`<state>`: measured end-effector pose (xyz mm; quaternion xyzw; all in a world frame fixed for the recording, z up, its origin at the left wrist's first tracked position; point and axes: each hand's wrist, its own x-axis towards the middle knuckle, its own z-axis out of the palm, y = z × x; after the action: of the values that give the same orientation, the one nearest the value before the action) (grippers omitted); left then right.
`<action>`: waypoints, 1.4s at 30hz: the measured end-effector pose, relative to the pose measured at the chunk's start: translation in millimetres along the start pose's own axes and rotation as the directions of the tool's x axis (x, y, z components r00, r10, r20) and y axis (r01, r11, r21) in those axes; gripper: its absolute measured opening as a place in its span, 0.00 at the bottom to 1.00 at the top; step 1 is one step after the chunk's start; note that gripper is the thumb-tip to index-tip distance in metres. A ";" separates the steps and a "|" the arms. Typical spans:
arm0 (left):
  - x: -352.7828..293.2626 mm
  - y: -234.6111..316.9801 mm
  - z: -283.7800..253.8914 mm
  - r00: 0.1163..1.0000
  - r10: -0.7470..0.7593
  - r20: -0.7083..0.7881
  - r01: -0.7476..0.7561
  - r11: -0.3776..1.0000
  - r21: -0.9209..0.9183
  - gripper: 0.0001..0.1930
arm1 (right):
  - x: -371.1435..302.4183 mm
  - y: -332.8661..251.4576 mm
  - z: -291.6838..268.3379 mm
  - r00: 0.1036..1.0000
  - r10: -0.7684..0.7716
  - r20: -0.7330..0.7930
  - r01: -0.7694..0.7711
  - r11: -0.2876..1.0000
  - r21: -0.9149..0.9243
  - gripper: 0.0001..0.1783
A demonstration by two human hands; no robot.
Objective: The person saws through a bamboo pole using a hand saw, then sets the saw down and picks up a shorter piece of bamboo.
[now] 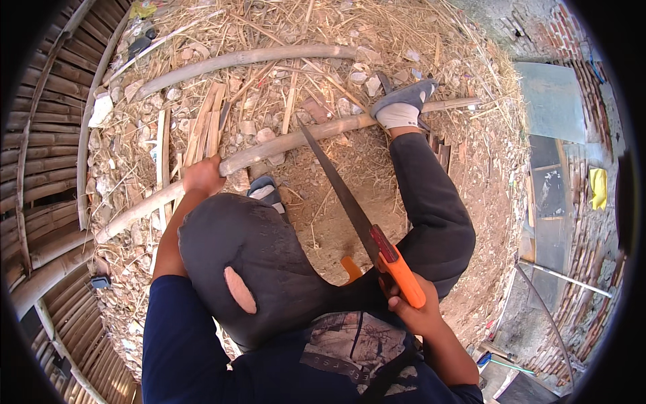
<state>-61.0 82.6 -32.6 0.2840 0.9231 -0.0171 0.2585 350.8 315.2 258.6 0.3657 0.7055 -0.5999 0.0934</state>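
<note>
A long bamboo pole (289, 140) lies slantwise across the rubble in front of me. My left hand (204, 175) is closed around it left of the middle. My right foot, in a grey slipper (406, 99), rests on the pole toward its right end. Close to my right thigh, my right hand (418, 306) grips the orange handle of a handsaw (344, 195). The blade points forward and its tip crosses the pole in view; whether they touch I cannot tell. Nothing else is in either hand.
Another curved bamboo pole (242, 60) lies farther off among stones and straw. Split wood strips (205, 121) lie beyond my left hand. A bamboo slat wall (47, 135) stands at the left, a brick wall (595, 249) at the right. An orange piece (350, 269) shows between my legs.
</note>
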 end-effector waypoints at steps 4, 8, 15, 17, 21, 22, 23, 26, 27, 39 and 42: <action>-1.0 9.6 -5.7 1.000 0.012 -0.020 -0.012 1.000 -0.018 0.21 | -1.2 -0.5 0.6 1.000 0.018 -0.024 -0.015 0.991 0.135 0.10; -4.5 11.1 -12.1 0.999 0.014 -0.029 -0.014 1.000 -0.012 0.20 | -0.1 -3.6 -0.6 0.998 0.054 -0.015 -0.051 0.985 0.165 0.10; -5.0 9.5 -10.4 0.999 0.017 -0.037 -0.017 1.000 -0.008 0.21 | 2.8 -3.0 -1.9 0.997 -0.076 -0.006 0.075 0.993 -0.089 0.11; -5.0 10.4 -11.0 0.999 0.016 -0.042 -0.016 1.000 -0.005 0.21 | 2.9 -1.2 -1.5 0.996 -0.086 -0.006 0.085 0.991 -0.104 0.11; -6.1 11.6 -11.6 0.999 0.013 -0.047 -0.014 1.000 -0.012 0.22 | 2.8 0.0 -0.2 0.995 -0.097 -0.008 0.095 0.988 -0.118 0.12; -5.3 10.1 -9.9 0.999 0.017 -0.048 -0.017 1.000 -0.009 0.23 | 3.3 -0.1 0.0 0.994 -0.106 -0.008 0.104 0.987 -0.122 0.12; -3.7 7.8 -7.3 0.999 0.020 -0.048 -0.020 1.000 -0.007 0.23 | 3.5 -1.6 0.3 0.995 -0.096 -0.010 0.094 0.989 -0.113 0.12; -2.7 7.9 -7.4 1.000 0.012 -0.027 -0.012 1.000 -0.001 0.24 | 3.7 -5.2 0.3 0.997 -0.078 -0.014 0.076 0.992 -0.098 0.11; -2.8 9.0 -8.6 1.000 0.007 -0.016 -0.007 1.000 0.001 0.24 | 3.1 -4.0 -0.1 0.997 -0.080 -0.015 0.078 0.992 -0.099 0.11; -3.2 9.2 -9.5 1.000 0.013 -0.019 -0.013 1.000 0.012 0.27 | 6.1 -6.2 2.8 0.993 -0.116 -0.013 0.114 0.984 -0.137 0.10; -3.2 8.3 -9.4 0.999 0.022 -0.025 -0.022 1.000 0.007 0.27 | 6.2 -5.7 3.5 0.993 -0.115 -0.028 0.111 0.986 -0.123 0.11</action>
<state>-58.8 89.6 -21.9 0.2951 0.9231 -0.0138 0.2462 341.6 314.4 258.5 0.3293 0.7616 -0.5539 0.0687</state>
